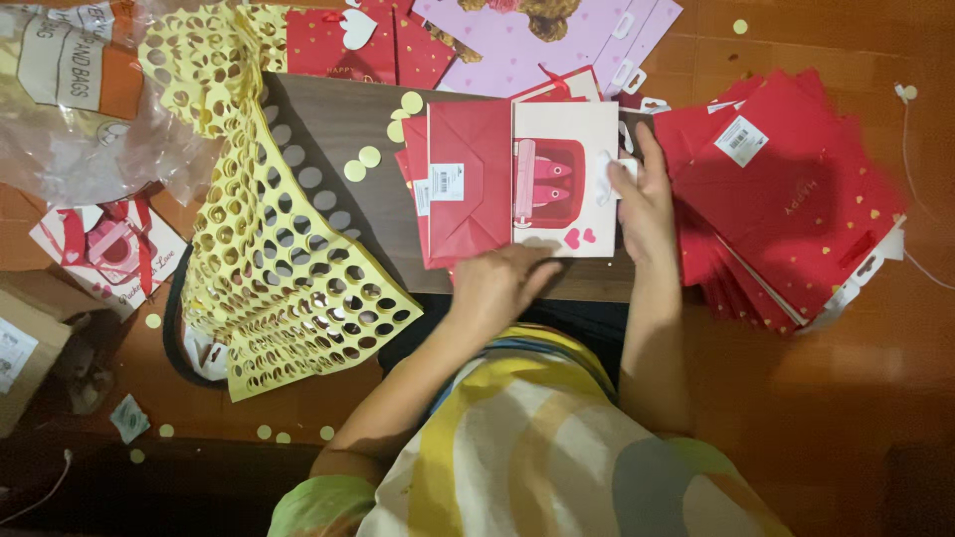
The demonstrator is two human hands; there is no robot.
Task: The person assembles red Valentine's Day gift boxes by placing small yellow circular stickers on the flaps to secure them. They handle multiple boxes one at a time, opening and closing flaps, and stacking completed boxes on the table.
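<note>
A flat paper gift bag (522,179) lies on a dark board (328,139), red bottom flap to the left, cream printed face with a red picture to the right. My left hand (497,283) presses on its near edge, fingers bent. At the bag's right end, by the white handle cut-out, my right hand (642,194) grips the edge. More flat red bags lie underneath it.
A pile of red folded bags (796,199) lies to the right on the orange floor. Yellow punched sheets (269,249) full of round holes drape at left. Pink bags (557,35) sit at the top, clear plastic wrap (90,99) top left, yellow paper dots scattered about.
</note>
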